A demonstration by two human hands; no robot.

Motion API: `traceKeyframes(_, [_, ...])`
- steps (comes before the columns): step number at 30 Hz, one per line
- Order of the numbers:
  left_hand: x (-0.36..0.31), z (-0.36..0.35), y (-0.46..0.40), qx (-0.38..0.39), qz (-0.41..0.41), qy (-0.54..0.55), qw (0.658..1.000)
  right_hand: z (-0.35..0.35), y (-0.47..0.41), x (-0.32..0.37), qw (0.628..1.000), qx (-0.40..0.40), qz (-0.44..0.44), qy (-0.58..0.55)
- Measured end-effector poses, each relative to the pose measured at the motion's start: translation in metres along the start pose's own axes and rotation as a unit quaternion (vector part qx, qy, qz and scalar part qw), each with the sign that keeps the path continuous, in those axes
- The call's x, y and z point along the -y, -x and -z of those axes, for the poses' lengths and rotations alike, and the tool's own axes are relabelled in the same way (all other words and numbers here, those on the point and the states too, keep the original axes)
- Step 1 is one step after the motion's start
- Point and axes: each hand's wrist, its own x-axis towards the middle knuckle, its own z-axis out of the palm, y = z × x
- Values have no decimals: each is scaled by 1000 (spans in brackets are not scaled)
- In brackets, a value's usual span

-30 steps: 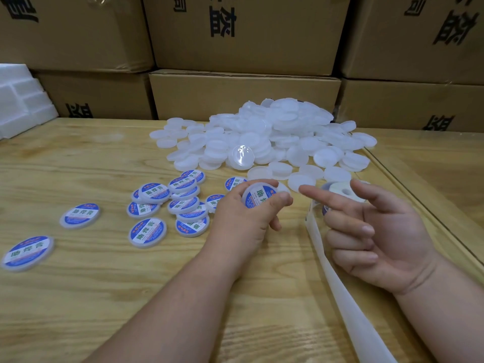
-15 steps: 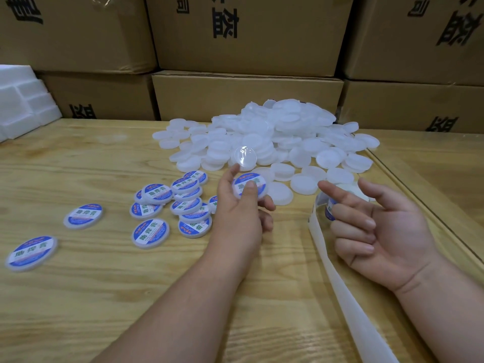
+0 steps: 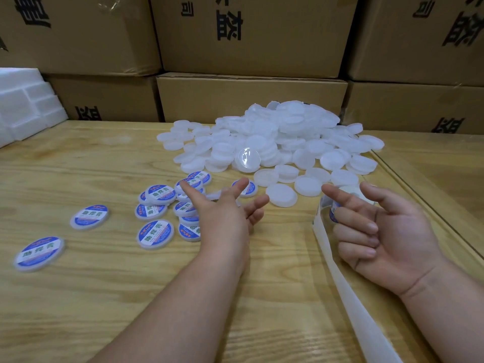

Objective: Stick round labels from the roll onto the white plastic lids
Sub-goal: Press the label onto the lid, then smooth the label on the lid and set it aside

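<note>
A heap of plain white plastic lids (image 3: 277, 142) lies at the back middle of the wooden table (image 3: 78, 297). Several lids with blue and white round labels (image 3: 157, 213) are scattered left of centre. My left hand (image 3: 225, 213) hovers over the labelled group with fingers spread and holds nothing. A labelled lid (image 3: 246, 188) lies on the table just past its fingertips. My right hand (image 3: 385, 231) is palm-up, forefinger and thumb stretched out, other fingers loosely curled, beside the label roll (image 3: 340, 200). The roll's white backing strip (image 3: 348, 289) trails toward me.
Stacked cardboard boxes (image 3: 251, 100) wall off the back of the table. White foam blocks (image 3: 23, 103) sit at the far left. A seam between two tabletops (image 3: 429, 208) runs along the right. Bare wood lies near me.
My left hand carried the freshly labelled lid forward, let go of it by the labelled group and spread its fingers. My right hand stayed by the roll.
</note>
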Motion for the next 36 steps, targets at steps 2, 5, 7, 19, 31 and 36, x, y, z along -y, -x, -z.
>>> traceKeyframes(2, [4, 0, 1, 43, -26, -61, 997, 0, 0, 0, 1000, -2, 1, 3])
traceKeyframes(5, [14, -2, 12, 132, -95, -261, 952, 0, -1, -1, 1000, -3, 1, 12])
traceKeyframes(7, [19, -2, 19, 198, -161, -406, 878, 0, -1, -2, 1000, -2, -2, 15])
traceKeyframes(19, [31, 4, 21, 252, -243, -663, 661, -1, -2, -3, 999, 3, 0, 36])
traceKeyframes(31, [33, 6, 20, 237, -252, -643, 683, -2, -3, -6, 998, -28, 39, 50])
traceKeyframes(36, [32, 5, 22, 206, -256, -658, 677, -4, -1, -23, 855, -205, 260, 400])
